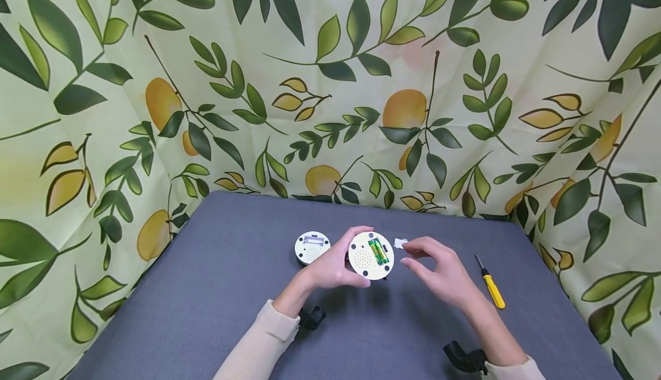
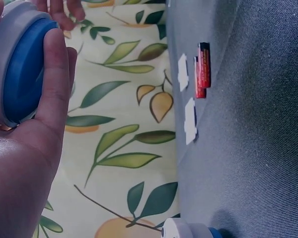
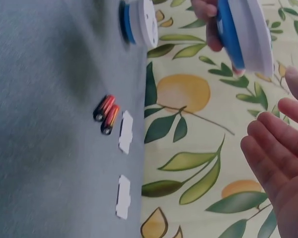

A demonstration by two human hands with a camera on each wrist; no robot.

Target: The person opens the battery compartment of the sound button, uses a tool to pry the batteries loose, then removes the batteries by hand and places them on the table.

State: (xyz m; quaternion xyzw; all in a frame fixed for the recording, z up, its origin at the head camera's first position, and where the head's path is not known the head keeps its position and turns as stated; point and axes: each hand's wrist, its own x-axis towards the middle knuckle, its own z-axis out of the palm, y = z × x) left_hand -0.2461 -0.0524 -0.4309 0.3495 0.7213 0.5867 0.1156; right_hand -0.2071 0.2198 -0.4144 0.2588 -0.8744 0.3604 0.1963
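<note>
My left hand (image 1: 333, 259) grips a round white device (image 1: 360, 263) with a blue face, its white back turned toward the head camera. Two green-and-yellow batteries (image 1: 378, 251) sit side by side in its uncovered compartment, beside a patch of small holes. Just right of the device, my right hand (image 1: 439, 268) is raised with fingers and thumb apart, nothing between them. In the head view its fingertips come close to a white battery cover (image 1: 400, 243). The right wrist view shows two such covers, an upper cover (image 3: 125, 132) and a lower cover (image 3: 122, 197), lying on the table.
A second round device (image 1: 311, 246) lies back up on the grey table (image 1: 248, 219), left of my left hand, its battery slot bare. Two red-and-black batteries (image 3: 107, 114) lie near the covers. A yellow-handled screwdriver (image 1: 493, 289) is at the right. Leaf-patterned cloth (image 1: 330, 110) surrounds the table.
</note>
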